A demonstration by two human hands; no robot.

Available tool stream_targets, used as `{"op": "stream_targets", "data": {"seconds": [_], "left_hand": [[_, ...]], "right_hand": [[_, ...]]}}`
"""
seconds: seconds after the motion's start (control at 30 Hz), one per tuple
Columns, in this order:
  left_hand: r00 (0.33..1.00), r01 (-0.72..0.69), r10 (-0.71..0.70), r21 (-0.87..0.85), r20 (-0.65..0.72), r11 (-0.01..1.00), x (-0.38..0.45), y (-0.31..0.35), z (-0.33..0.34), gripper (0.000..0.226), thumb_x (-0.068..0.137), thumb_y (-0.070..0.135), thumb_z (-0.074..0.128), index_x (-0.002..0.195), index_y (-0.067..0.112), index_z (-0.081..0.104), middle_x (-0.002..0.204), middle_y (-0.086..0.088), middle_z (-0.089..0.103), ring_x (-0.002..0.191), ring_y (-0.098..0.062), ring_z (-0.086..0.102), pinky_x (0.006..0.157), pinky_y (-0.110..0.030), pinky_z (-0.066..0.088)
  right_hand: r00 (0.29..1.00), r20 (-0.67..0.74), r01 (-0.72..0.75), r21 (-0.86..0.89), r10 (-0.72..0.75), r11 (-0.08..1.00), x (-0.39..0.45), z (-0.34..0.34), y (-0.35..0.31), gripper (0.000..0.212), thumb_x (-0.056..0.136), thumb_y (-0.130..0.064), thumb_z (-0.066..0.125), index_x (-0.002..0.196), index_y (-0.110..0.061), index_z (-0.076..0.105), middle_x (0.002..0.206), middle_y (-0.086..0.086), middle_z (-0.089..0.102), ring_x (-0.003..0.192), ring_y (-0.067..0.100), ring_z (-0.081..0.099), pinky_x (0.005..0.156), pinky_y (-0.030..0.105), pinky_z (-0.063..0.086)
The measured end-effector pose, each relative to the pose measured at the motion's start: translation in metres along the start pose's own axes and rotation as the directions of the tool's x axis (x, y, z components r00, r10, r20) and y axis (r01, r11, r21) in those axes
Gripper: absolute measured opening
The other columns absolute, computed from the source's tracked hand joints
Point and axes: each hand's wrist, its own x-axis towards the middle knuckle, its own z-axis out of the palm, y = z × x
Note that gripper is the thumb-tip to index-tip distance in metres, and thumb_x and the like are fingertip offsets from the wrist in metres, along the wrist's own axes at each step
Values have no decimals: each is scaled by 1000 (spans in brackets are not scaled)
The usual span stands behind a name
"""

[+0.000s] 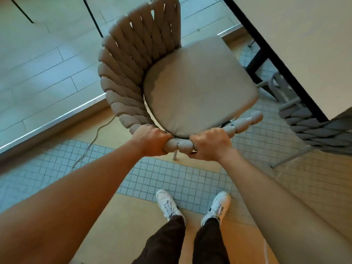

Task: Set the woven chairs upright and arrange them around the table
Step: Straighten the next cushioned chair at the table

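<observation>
A tan woven chair (129, 73) with a grey-beige seat cushion (200, 88) stands upright in front of me. Its thick rope-wrapped rim curves round the seat. My left hand (150, 140) and my right hand (209, 143) both grip the near part of that rim, a short stretch of rope between them. The pale table (304, 54) with a black edge fills the upper right, just beyond the chair. A second, grey woven chair (316, 128) sits at the right, partly tucked under the table's corner.
A metal door track (53, 119) runs diagonally at the left, with larger floor tiles beyond it. A thin cable (95, 138) trails across the small-tiled floor. A black table leg (257, 63) stands behind the seat. My white shoes (169, 204) are below.
</observation>
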Motion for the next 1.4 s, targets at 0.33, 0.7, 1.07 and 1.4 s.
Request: {"op": "stream_targets", "data": {"seconds": [0.33,0.7,1.07,1.4], "left_hand": [[999,12,-17,-127,-37,992,25,-11,-6,55,79,79,55,110,35,68,83,10,73,71,-20,71,59,-29,50],[214,383,-959,-919,185,-92,23,6,-4,114,87,31,77,162,21,-8,170,0,-14,156,-25,-4,126,-47,15],[126,220,-928,-922,352,-320,46,-12,-7,111,85,-4,67,162,27,-7,169,-1,13,150,-25,28,101,-28,32],[510,620,-856,-651,-89,437,18,5,-1,84,96,20,48,162,11,-2,170,-7,-15,153,-33,-20,125,-48,-6]], "right_hand": [[987,-124,-84,106,97,991,7,-2,19,63,78,-83,51,92,-25,74,92,-3,75,93,25,69,93,41,47],[-27,195,-390,901,980,-190,50,-9,-57,97,94,-54,63,164,-31,-1,171,10,-12,156,34,2,120,68,8],[-55,255,-216,941,965,-261,63,-16,-40,102,89,13,50,163,-26,-7,168,16,10,147,31,35,97,22,39],[-52,272,-205,939,961,-277,38,-11,-41,101,90,13,49,163,-28,-8,169,19,7,148,35,34,104,33,44]]}}
